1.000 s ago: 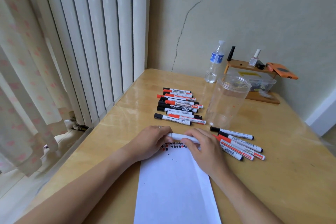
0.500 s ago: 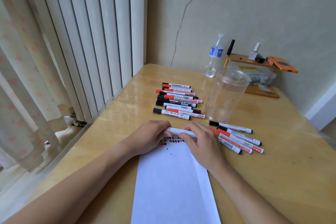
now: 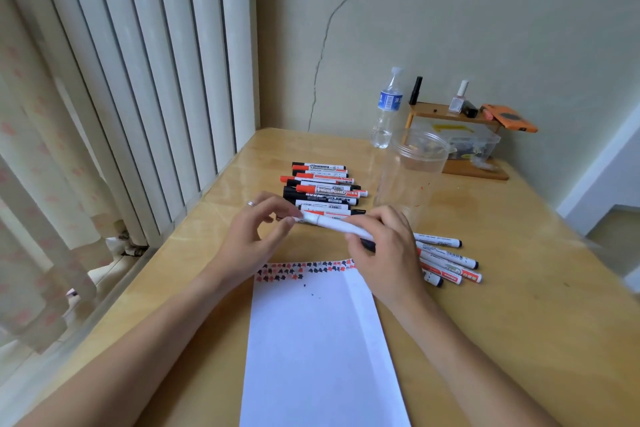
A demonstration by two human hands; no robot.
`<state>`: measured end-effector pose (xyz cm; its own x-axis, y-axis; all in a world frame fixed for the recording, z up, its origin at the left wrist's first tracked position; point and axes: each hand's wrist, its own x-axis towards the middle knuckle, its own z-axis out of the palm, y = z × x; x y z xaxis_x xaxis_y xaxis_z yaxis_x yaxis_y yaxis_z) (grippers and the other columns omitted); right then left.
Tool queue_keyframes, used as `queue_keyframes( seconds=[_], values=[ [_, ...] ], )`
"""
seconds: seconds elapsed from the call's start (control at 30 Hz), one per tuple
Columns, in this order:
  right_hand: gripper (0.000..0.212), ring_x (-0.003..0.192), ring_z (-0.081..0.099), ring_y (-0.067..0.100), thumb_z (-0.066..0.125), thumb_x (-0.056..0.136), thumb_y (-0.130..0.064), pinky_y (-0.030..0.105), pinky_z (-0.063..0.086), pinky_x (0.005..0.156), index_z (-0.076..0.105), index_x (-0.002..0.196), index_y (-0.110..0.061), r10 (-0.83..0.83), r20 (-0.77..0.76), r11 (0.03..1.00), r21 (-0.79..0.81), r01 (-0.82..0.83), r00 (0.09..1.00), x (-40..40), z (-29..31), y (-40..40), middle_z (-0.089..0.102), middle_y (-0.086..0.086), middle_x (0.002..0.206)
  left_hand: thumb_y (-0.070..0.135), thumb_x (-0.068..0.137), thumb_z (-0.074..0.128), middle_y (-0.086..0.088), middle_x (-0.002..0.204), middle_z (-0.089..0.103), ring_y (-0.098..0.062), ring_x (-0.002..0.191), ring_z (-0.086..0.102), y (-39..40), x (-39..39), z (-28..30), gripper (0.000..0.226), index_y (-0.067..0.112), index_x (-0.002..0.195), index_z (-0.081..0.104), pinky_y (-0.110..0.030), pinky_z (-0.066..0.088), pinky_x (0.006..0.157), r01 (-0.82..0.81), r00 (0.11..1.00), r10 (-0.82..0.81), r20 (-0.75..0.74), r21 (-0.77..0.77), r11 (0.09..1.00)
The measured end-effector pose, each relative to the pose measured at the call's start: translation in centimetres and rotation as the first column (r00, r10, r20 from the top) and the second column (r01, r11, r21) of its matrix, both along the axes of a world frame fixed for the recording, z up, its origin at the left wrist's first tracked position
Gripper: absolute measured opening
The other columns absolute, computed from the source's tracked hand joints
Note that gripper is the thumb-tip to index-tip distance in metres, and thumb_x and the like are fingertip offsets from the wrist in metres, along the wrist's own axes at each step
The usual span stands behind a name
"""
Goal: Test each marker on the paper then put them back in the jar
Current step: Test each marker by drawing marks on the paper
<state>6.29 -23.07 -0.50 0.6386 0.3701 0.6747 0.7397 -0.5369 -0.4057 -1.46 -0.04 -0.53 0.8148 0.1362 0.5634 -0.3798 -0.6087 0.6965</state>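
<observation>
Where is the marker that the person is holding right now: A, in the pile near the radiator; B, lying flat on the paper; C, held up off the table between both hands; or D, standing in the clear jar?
C: the marker is lifted above the paper, gripped by the right hand with the left hand at its end.

jar mouth open above, marker rows flanking — paper bare

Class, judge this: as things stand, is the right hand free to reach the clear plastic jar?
Probably not yet: the right hand grips a white marker; the clear plastic jar stands open just beyond, unblocked.
</observation>
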Motion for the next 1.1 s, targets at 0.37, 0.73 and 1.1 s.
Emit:
queue_keyframes(
  seconds=[0.37,0.73,1.1],
  values=[
    [0.013,0.075,0.054,0.007,0.073,0.086,-0.011,0.028,0.044,0.069,0.076,0.093,-0.021,-0.167,-0.148,0.985,0.016,0.172,0.975,-1.4,0.3,-13.5,0.057,-0.018,0.081,0.006,0.087,0.055,0.009,0.108,0.057,-0.012,0.100,0.057,-12.0,1.6,1.2,0.027,0.024,0.103,0.068,-0.027,0.045,0.086,0.194,0.979,-0.202,-0.021,0.392,0.899],
    [0.003,0.077,0.064,0.028,0.076,0.087,-0.011,0.039,0.052,0.072,0.077,0.089,-0.013,-0.642,-0.279,0.745,-0.004,0.668,0.714,-4.0,-0.6,-37.6,0.067,0.001,0.074,0.051,0.089,0.033,-0.004,0.153,0.050,-0.021,0.143,0.043,-37.9,7.0,-2.1,0.067,0.023,0.146,0.052,-0.043,0.035,0.118,0.595,0.802,-0.454,-0.388,0.454,0.663],
    [0.011,0.080,0.068,0.028,0.069,0.092,-0.022,0.040,0.058,0.066,0.074,0.091,-0.013,-0.756,-0.586,0.521,-0.268,0.810,0.292,-8.7,-11.8,-51.9,0.074,0.004,0.087,0.071,0.099,0.012,0.013,0.172,0.003,-0.006,0.157,-0.007,-48.0,7.3,-3.2,0.066,0.047,0.160,0.015,-0.061,-0.006,0.122,0.636,0.771,-0.352,-0.530,0.625,0.452]
  ],
)
